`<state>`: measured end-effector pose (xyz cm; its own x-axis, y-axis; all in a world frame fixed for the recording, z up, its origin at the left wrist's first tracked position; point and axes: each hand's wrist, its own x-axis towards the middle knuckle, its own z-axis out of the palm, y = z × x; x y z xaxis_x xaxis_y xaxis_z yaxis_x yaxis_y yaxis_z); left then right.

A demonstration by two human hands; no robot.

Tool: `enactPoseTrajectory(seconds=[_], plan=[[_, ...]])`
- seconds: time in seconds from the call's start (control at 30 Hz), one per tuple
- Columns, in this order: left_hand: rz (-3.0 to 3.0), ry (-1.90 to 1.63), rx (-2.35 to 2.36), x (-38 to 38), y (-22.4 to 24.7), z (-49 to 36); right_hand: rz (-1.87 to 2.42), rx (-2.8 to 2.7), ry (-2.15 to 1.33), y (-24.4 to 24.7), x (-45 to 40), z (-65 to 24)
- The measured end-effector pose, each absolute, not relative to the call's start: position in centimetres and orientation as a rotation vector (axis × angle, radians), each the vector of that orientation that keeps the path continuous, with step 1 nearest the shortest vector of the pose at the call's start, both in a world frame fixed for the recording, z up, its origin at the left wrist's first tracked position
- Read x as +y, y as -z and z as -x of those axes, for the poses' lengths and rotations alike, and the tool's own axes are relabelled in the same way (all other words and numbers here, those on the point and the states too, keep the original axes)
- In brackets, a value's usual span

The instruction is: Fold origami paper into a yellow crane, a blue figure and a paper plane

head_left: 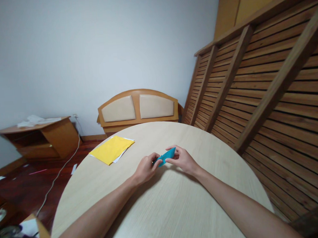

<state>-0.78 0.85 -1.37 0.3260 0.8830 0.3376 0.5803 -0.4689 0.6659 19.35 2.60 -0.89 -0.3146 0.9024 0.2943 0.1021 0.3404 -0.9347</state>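
Observation:
A small piece of folded blue paper (167, 156) is held between my two hands above the middle of the round table (179, 206). My left hand (148, 166) pinches its left end, with the thumb on the near side; something dark shows by those fingers, too small to name. On the other end, my right hand (183, 160) is closed, its thumb at the lower edge and its fingers behind the paper. The paper tilts up toward the right. Yellow paper (112, 150) lies flat at the table's far left, with white paper showing from under it.
Beyond the table stands a wooden headboard (137, 106) with two pale panels. A large slatted wooden frame (253, 78) leans along the right side. At left are a low cabinet (55, 135) with papers on top and a cable (61, 172) trailing over the dark floor.

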Motion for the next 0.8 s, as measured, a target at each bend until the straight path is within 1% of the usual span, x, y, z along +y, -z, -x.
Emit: enactPoseTrajectory(seconds=[0.23,0.6,0.8], plan=[[-1.992,-1.027,1.212,1.1,1.3,0.5,0.894,-1.582,-1.137,1.0,2.5,-18.9],[-1.989,-0.955,1.217,0.8,-0.3,1.0,0.917,-1.541,-1.371,1.3,3.4,-19.6],[-1.817,-0.942,1.129,1.2,0.3,1.0,0.893,-1.607,-1.357,1.5,3.8,-20.2]])
